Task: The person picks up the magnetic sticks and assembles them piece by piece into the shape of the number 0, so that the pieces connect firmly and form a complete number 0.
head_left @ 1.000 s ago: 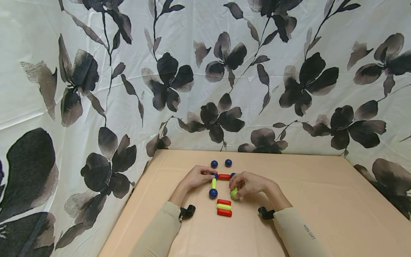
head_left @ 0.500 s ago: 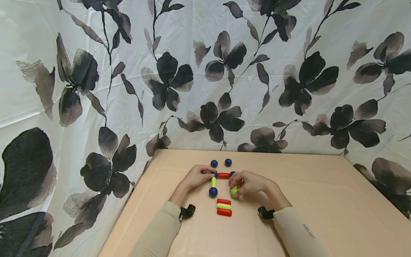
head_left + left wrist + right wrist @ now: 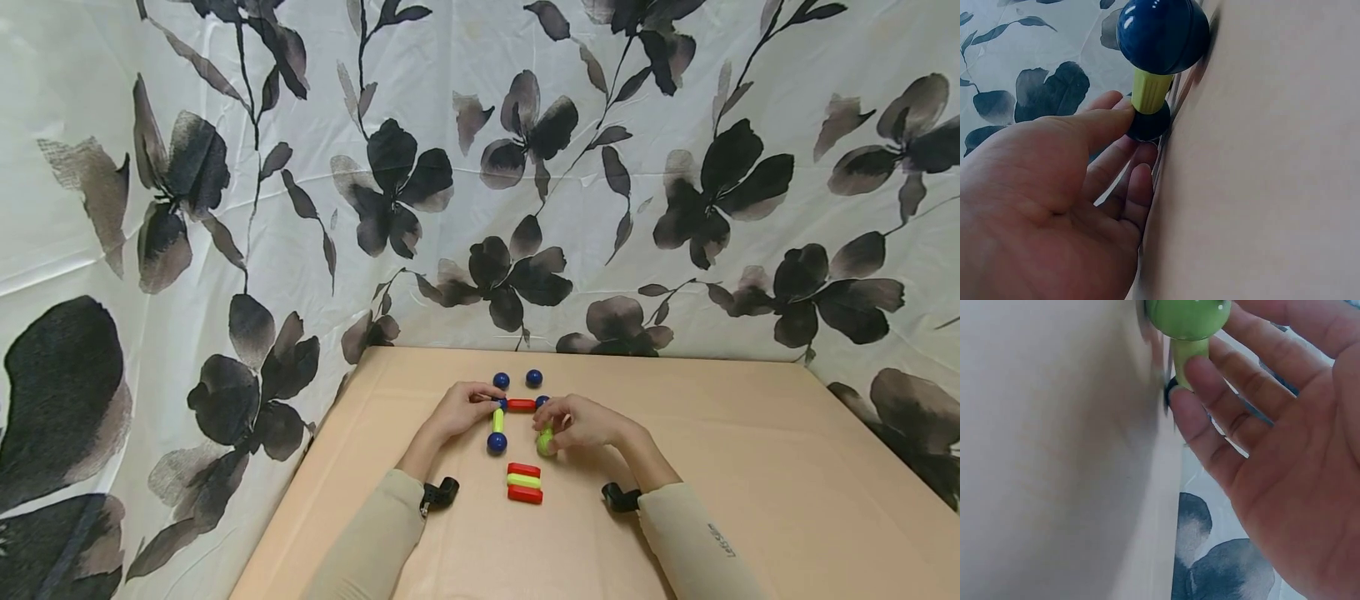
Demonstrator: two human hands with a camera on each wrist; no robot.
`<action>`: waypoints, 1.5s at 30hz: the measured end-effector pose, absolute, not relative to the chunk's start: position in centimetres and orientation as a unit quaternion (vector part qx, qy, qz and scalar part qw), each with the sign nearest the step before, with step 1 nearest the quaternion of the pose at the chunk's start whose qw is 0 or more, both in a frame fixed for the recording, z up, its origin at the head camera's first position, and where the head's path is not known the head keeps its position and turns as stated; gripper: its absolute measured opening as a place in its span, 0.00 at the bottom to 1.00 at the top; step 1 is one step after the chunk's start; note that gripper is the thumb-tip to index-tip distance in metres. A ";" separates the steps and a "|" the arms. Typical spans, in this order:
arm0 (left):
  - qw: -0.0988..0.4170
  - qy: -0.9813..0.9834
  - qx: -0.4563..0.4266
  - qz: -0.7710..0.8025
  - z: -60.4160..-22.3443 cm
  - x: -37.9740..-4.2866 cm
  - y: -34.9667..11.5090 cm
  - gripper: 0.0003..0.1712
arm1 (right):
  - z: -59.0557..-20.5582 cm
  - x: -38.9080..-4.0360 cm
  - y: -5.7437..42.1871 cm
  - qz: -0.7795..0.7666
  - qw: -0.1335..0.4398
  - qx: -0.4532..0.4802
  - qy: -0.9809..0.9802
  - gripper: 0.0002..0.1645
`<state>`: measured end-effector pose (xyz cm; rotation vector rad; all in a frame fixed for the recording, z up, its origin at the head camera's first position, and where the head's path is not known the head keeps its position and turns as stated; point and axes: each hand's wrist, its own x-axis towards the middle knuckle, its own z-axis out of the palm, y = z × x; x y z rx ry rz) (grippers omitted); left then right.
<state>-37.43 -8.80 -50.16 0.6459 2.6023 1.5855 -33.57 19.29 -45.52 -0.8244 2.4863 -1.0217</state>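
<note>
A floral cloth in black, grey and white hangs behind a light tan table (image 3: 750, 467), where a person in beige sleeves (image 3: 375, 533), a black device (image 3: 621, 498) strapped to each wrist, works on a small figure of bars and balls. At its centre lies a red bar (image 3: 521, 405), flat on the table, with a left blue ball (image 3: 503, 404) at one end and a right blue ball (image 3: 542, 402) at the other. To the left of the red bar, the left hand (image 3: 461, 408) has its fingers nearly closed, pinching the left blue ball. A yellow bar (image 3: 498, 421) runs from there toward the person, ending in a near blue ball (image 3: 497, 442). To the right of the red bar and nearer the person, the right hand (image 3: 581, 423) has its fingers bent around a green ball (image 3: 545, 443), its gap no wider than the ball, which is joined to a yellow-green bar (image 3: 1190, 350); whether that bar touches the right blue ball cannot be told behind the fingers. Beyond the red bar sit two loose blue balls (image 3: 533, 379), apart from each other. On the near side of the red bar, three short bars (image 3: 523, 482), red, yellow and red, lie side by side.
</note>
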 end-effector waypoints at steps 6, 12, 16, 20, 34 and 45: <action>0.022 0.833 0.207 0.513 -50.2 -37.5 -8.8 0.13 | -44.4 -33.2 19.2 -0.376 0.111 -0.295 0.871 0.14; 0.029 0.826 0.204 0.525 -50.1 -37.4 -8.8 0.12 | -43.2 -32.2 17.9 -0.387 0.153 -0.334 0.846 0.15; 0.027 0.822 0.207 0.530 -50.0 -37.4 -8.8 0.12 | -43.2 -31.8 16.9 -0.368 0.169 -0.354 0.843 0.15; 0.029 0.819 0.205 0.535 -50.0 -37.3 -8.8 0.12 | -43.7 -31.6 16.0 -0.336 0.174 -0.376 0.846 0.13; 0.041 0.821 0.198 0.534 -50.1 -37.4 -8.8 0.12 | -45.0 -31.2 14.2 -0.293 0.201 -0.357 0.864 0.11; 0.041 0.822 0.196 0.534 -50.0 -37.3 -8.8 0.13 | -45.7 -31.3 13.7 -0.290 0.198 -0.346 0.870 0.13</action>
